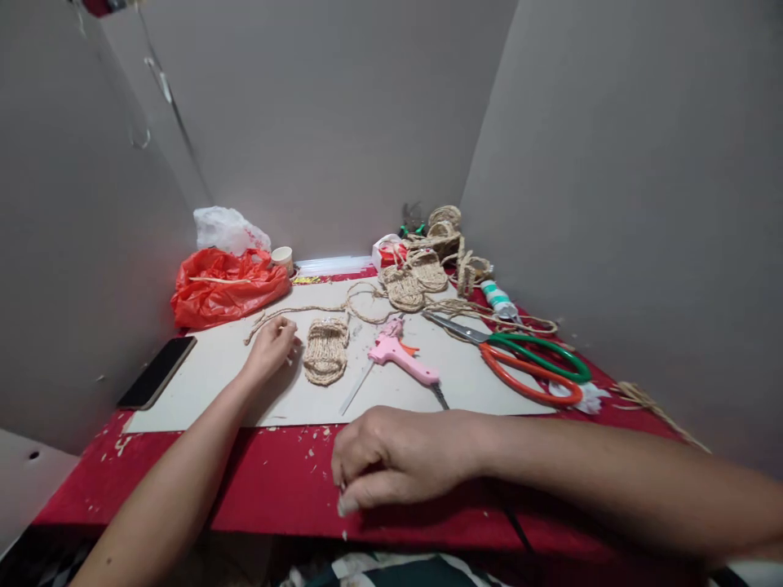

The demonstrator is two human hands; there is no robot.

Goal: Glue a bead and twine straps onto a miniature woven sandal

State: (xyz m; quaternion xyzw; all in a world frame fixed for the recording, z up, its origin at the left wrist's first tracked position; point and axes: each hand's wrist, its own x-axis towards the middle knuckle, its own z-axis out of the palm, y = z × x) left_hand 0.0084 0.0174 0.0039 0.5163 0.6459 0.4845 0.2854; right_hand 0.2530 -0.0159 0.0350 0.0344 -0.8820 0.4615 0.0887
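My left hand (pixel 274 349) rests on the pale board, its fingers loosely bent and slightly apart, holding nothing I can see. Just right of it lies a small woven straw slipper (pixel 326 350), apart from the fingertips. My right hand (pixel 391 456) is nearer the front edge, over the red cloth, with its fingers curled in and the thumb low; nothing shows in it. Beyond that hand lies a pink glue gun (pixel 404 359) with a clear glue stick (pixel 358 387) beside its front. A straw cord (pixel 306 310) runs across the board behind the slipper.
Large scissors (pixel 532 355) with green and orange handles lie to the right. More woven slippers (pixel 413 281) and straw coils (pixel 446 228) sit behind. A phone (pixel 157 373), red plastic bag (pixel 226 285) and paper cup (pixel 282 258) are on the left. Grey walls enclose the table.
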